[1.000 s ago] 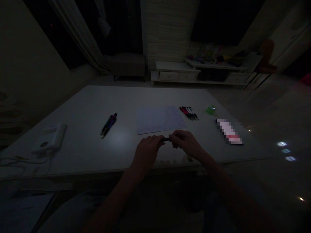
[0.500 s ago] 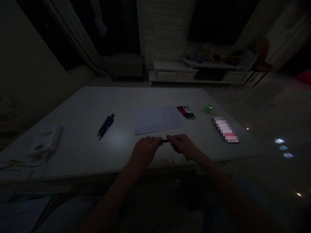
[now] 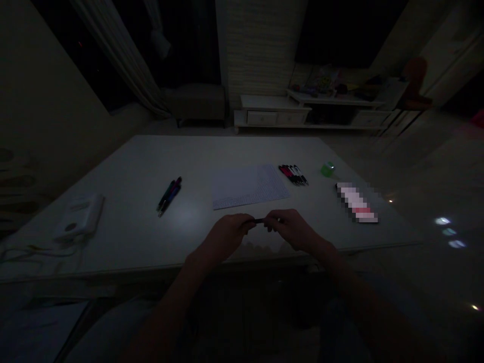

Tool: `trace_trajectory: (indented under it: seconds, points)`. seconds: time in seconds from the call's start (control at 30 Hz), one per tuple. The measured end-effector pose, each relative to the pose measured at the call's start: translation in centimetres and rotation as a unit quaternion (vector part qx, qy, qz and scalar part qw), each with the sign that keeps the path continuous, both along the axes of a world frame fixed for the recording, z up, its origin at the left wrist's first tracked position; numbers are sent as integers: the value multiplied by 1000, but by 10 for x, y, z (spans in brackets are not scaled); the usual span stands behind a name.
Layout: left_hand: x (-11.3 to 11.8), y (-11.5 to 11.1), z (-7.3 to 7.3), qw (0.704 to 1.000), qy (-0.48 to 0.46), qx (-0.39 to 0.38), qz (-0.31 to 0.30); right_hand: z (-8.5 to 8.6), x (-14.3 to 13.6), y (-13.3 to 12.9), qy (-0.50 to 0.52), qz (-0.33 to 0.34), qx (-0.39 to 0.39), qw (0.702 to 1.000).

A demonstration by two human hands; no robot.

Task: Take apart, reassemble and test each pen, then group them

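White counter (image 3: pixel 181 156), smooth top, soft glare patch left of centre. Dim room. Low white cabinet (image 3: pixel 272 106) behind it, panelled drawer fronts. On the counter, mid-span: flat pale sheet (image 3: pixel 238 186), dense fine pattern along the near and right edges, rest plain. Too dark to say if the pattern is writing.

Left hand (image 3: pixel 229 232) and right hand (image 3: pixel 293 227) face each other just on the near side of the sheet. Fingers closed on both, each pinching 1 end of the same part, tips near each other, short middle stretch exposed.

White box (image 3: pixel 79 217) far left, rounded corners, 1 dark round spot on top, cables beside it. Dark-edged slab (image 3: pixel 357 202) at right, face pixelated, unreadable. Pen bunch (image 3: pixel 169 196) left of the sheet: slim barrels, green, blue, purple bits. Pen row (image 3: pixel 293 175) right of the sheet: red, white and black, side by side. Small green container (image 3: pixel 327 169) beyond that, shiny top.

Held part: slim dark stick (image 3: pixel 259 221), roughly level, between the 2 hands. No legible brands.
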State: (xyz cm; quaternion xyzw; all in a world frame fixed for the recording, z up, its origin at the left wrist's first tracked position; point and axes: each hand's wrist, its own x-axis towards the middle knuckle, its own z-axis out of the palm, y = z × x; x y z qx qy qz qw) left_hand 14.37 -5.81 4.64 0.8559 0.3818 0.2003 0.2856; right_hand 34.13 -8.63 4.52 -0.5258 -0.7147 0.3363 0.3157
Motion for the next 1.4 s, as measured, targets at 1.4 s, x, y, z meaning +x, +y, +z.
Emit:
trace_trajectory:
  seconds: [1.4]
  points:
    - [-4,-3,-8,999,24,33,29,-7,-12,6,93,-6,-97,991]
